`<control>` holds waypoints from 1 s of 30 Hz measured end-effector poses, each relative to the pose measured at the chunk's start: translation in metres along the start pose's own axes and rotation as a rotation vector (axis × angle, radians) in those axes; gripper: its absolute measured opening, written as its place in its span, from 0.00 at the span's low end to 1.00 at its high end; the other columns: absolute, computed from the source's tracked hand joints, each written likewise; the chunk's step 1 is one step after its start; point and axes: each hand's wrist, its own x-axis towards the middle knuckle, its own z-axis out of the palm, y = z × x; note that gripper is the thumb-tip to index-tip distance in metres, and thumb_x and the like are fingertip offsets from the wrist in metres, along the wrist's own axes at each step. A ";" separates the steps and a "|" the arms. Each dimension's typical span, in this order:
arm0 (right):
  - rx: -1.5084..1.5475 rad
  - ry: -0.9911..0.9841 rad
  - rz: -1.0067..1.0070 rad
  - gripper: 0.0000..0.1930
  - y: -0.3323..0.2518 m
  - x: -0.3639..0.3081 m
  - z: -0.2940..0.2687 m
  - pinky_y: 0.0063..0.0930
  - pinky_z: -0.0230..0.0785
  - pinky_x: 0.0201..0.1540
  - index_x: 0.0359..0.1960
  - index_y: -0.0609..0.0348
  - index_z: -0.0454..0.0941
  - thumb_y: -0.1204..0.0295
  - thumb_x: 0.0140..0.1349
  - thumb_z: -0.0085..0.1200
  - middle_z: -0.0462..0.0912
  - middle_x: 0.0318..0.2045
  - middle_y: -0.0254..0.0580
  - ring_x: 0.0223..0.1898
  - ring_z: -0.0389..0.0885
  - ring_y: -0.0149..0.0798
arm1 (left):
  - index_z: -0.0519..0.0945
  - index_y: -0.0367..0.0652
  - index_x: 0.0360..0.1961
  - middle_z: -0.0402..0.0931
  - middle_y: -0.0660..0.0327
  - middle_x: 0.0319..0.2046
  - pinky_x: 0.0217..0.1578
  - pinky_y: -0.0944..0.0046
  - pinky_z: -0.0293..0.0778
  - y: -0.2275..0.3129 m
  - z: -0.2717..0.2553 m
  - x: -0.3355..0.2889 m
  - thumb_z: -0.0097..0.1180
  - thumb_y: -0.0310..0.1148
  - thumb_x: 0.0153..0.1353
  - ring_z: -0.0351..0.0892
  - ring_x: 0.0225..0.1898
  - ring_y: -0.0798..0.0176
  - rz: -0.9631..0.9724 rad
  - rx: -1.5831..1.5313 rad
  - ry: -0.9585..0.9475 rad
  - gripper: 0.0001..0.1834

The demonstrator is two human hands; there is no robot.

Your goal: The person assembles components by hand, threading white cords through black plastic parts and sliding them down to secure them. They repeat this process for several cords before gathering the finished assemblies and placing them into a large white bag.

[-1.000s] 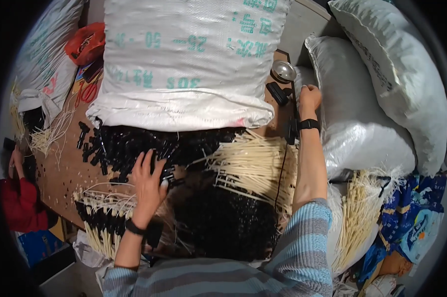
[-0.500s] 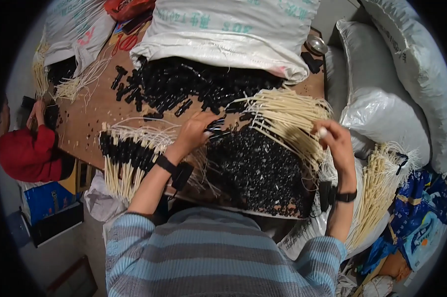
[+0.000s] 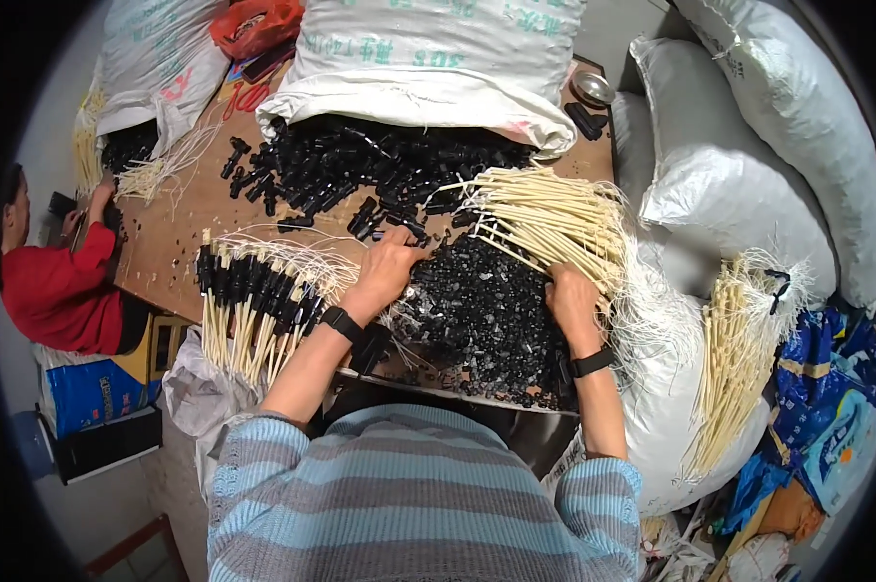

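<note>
My left hand (image 3: 389,272) is closed, with its fingertips on black plastic fittings (image 3: 399,219) at the front of a heap spilling from a white sack. My right hand (image 3: 574,303) bends its fingers down at the near edge of a bundle of cream sticks (image 3: 554,218) with white string ends; whatever its fingertips hold is hidden. Between my hands spreads a pile of small shiny black pieces (image 3: 486,315). Beside my left forearm lies a row of cream sticks with black fittings (image 3: 263,301) fitted on them and white strings at the far end.
The printed white sack (image 3: 428,68) stands at the table's far side. Filled sacks (image 3: 738,165) crowd the right, beside another tied stick bundle (image 3: 733,369). A person in red (image 3: 64,291) works at the left. Red scissors (image 3: 249,100) and a metal bowl (image 3: 593,89) lie farther back.
My right hand has come down and left from beside the stick bundle to its near edge. My left hand has shifted slightly, staying by the black fittings. The whole view has moved a little.
</note>
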 end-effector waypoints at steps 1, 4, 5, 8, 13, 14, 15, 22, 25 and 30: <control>-0.005 0.025 -0.003 0.03 0.000 -0.001 0.001 0.45 0.69 0.26 0.23 0.62 0.75 0.80 0.45 0.55 0.76 0.23 0.52 0.25 0.77 0.55 | 0.85 0.45 0.38 0.74 0.53 0.39 0.43 0.54 0.73 -0.003 0.000 -0.003 0.50 0.15 0.47 0.75 0.43 0.48 -0.036 -0.001 -0.013 0.19; -0.012 -0.040 0.053 0.06 0.004 0.004 -0.001 0.45 0.69 0.27 0.25 0.61 0.74 0.78 0.45 0.58 0.77 0.25 0.52 0.26 0.78 0.54 | 0.85 0.45 0.38 0.71 0.53 0.34 0.39 0.55 0.73 -0.002 -0.003 0.001 0.52 0.15 0.46 0.76 0.40 0.49 -0.042 0.038 -0.039 0.19; -0.014 -0.074 0.049 0.07 0.004 0.003 -0.003 0.46 0.69 0.29 0.26 0.61 0.74 0.77 0.45 0.58 0.77 0.26 0.52 0.27 0.78 0.53 | 0.85 0.45 0.38 0.71 0.53 0.34 0.38 0.56 0.73 -0.002 -0.005 0.002 0.52 0.15 0.46 0.76 0.39 0.49 -0.059 0.077 -0.072 0.19; 0.082 -0.022 -0.041 0.06 0.004 0.003 -0.011 0.41 0.69 0.31 0.31 0.58 0.76 0.76 0.51 0.56 0.77 0.25 0.49 0.28 0.78 0.53 | 0.82 0.42 0.42 0.71 0.53 0.34 0.36 0.57 0.73 0.000 -0.016 0.004 0.58 0.19 0.44 0.75 0.37 0.49 0.026 0.014 0.053 0.20; 0.516 -0.097 -0.015 0.12 -0.030 -0.012 -0.039 0.32 0.70 0.32 0.45 0.61 0.78 0.74 0.59 0.54 0.81 0.29 0.49 0.27 0.79 0.45 | 0.77 0.38 0.48 0.79 0.54 0.42 0.43 0.62 0.74 0.004 -0.023 -0.005 0.60 0.22 0.46 0.80 0.41 0.56 -0.310 -0.406 -0.004 0.23; 0.597 -0.143 0.008 0.12 -0.039 -0.015 -0.045 0.29 0.69 0.31 0.46 0.60 0.78 0.75 0.60 0.54 0.80 0.28 0.47 0.25 0.78 0.39 | 0.77 0.38 0.49 0.79 0.55 0.44 0.45 0.64 0.74 0.008 -0.026 -0.006 0.57 0.21 0.49 0.80 0.43 0.59 -0.345 -0.500 -0.010 0.22; 0.676 -0.189 0.030 0.13 -0.048 -0.019 -0.050 0.26 0.68 0.29 0.46 0.60 0.78 0.75 0.60 0.54 0.80 0.27 0.44 0.24 0.77 0.33 | 0.77 0.38 0.49 0.79 0.55 0.44 0.45 0.64 0.74 0.005 -0.025 -0.009 0.57 0.21 0.49 0.80 0.43 0.59 -0.353 -0.499 -0.008 0.22; 0.676 -0.176 -0.078 0.12 -0.072 -0.027 -0.047 0.25 0.70 0.29 0.44 0.59 0.81 0.76 0.57 0.55 0.83 0.28 0.44 0.25 0.80 0.38 | 0.78 0.39 0.44 0.79 0.55 0.40 0.46 0.61 0.71 0.013 -0.037 -0.015 0.53 0.19 0.50 0.79 0.42 0.57 -0.149 -0.552 -0.076 0.18; 0.529 -0.202 -0.240 0.14 -0.080 -0.026 -0.048 0.31 0.72 0.27 0.43 0.54 0.82 0.75 0.54 0.57 0.82 0.26 0.42 0.26 0.81 0.43 | 0.79 0.42 0.38 0.79 0.56 0.41 0.53 0.57 0.66 0.014 -0.037 -0.015 0.51 0.18 0.51 0.76 0.48 0.57 0.183 -0.104 -0.257 0.13; 0.285 -0.173 -0.064 0.21 -0.096 -0.018 -0.042 0.35 0.71 0.26 0.50 0.53 0.76 0.75 0.52 0.58 0.81 0.27 0.42 0.26 0.81 0.47 | 0.77 0.46 0.36 0.74 0.61 0.27 0.42 0.54 0.70 0.032 -0.035 -0.012 0.53 0.19 0.50 0.76 0.38 0.59 0.375 -0.021 0.229 0.12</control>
